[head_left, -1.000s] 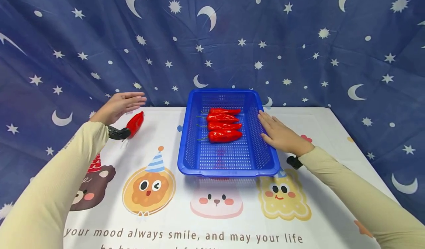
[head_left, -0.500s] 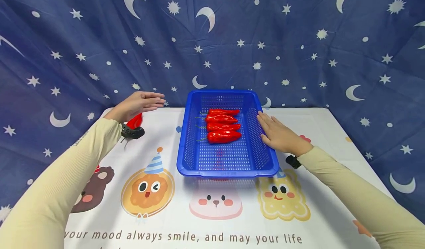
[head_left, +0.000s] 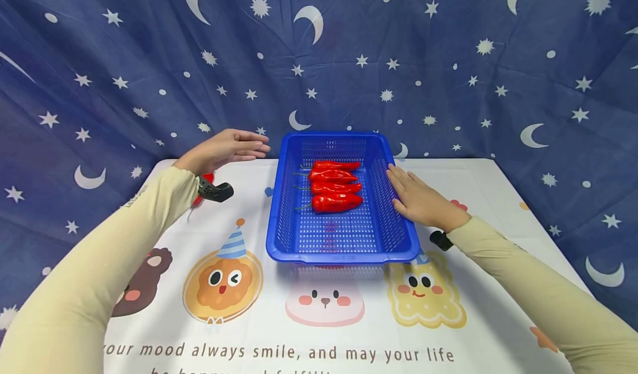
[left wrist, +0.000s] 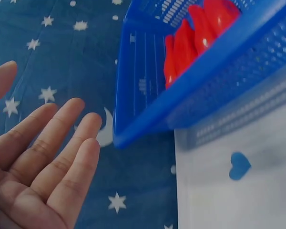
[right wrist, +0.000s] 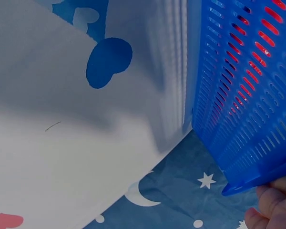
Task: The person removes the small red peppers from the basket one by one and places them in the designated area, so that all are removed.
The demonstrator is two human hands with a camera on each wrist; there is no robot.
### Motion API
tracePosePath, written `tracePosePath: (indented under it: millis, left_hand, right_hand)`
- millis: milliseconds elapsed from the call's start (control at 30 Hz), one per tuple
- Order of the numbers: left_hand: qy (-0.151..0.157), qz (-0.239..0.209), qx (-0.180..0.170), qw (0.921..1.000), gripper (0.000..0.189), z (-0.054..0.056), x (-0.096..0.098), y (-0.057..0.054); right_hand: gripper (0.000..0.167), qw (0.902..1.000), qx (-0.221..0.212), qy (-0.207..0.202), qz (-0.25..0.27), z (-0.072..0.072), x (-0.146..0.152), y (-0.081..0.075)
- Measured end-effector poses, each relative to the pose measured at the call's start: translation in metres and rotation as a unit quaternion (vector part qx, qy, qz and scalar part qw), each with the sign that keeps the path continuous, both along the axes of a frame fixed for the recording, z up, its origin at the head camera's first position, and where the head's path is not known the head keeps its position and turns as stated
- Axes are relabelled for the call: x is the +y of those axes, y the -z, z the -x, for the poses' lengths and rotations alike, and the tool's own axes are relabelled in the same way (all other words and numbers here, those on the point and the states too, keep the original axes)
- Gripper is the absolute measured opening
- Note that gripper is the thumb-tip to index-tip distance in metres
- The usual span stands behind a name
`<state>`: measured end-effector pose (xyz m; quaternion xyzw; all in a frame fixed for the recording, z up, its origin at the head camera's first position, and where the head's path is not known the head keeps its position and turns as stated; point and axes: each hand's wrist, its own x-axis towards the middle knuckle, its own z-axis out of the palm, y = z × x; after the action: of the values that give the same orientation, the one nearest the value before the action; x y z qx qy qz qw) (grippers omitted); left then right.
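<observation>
My left hand point(head_left: 229, 148) hovers over the back of the table, left of the blue basket point(head_left: 344, 257), with its fingers stretched out and holding nothing. In the left wrist view its spread fingers are short of the basket's rim point(left wrist: 181, 102). My right hand point(head_left: 421, 199) rests with extended fingers against the basket's right rim. Only part of that hand point(right wrist: 276, 205) shows in the right wrist view, beside the rim. Several red peppers point(head_left: 337, 203) lie side by side in the basket, stems to the left. Another red pepper point(head_left: 198, 200) lies on the table, mostly hidden by my left wrist.
A white tablecloth point(head_left: 239, 332) printed with cartoon figures and lettering covers the table. Behind its back edge hangs a dark blue curtain point(head_left: 349, 86) with moons and stars. Each wrist carries a black camera mount point(head_left: 216, 191).
My left hand has moved right, from above the loose pepper toward the basket, carrying nothing. More of that pepper is now covered by the wrist. My right hand has stayed at the basket.
</observation>
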<state>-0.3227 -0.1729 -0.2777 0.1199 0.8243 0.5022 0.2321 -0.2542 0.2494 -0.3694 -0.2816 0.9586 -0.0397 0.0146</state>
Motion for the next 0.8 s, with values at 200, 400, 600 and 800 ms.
tracePosePath:
  millis: [200, 400, 600, 800]
  left_hand:
    - [0.021, -0.017, 0.009, 0.9996, 0.049, 0.001, 0.017, 0.001]
    - [0.037, -0.027, 0.020, 0.9988, 0.048, 0.000, 0.035, 0.004]
    - [0.045, -0.035, 0.024, 0.9981, 0.046, 0.000, 0.052, 0.010]
    - [0.044, -0.042, 0.014, 0.9981, 0.045, 0.000, 0.068, 0.018]
  right_hand:
    - [0.065, 1.0000, -0.003, 0.003, -0.001, 0.001, 0.000, -0.001]
    - [0.065, 1.0000, -0.005, 0.005, 0.001, 0.001, 0.000, -0.001]
    - [0.065, 1.0000, -0.004, 0.003, 0.003, 0.000, 0.000, 0.000]
    - [0.065, 1.0000, -0.006, 0.005, 0.006, 0.000, -0.001, 0.000]
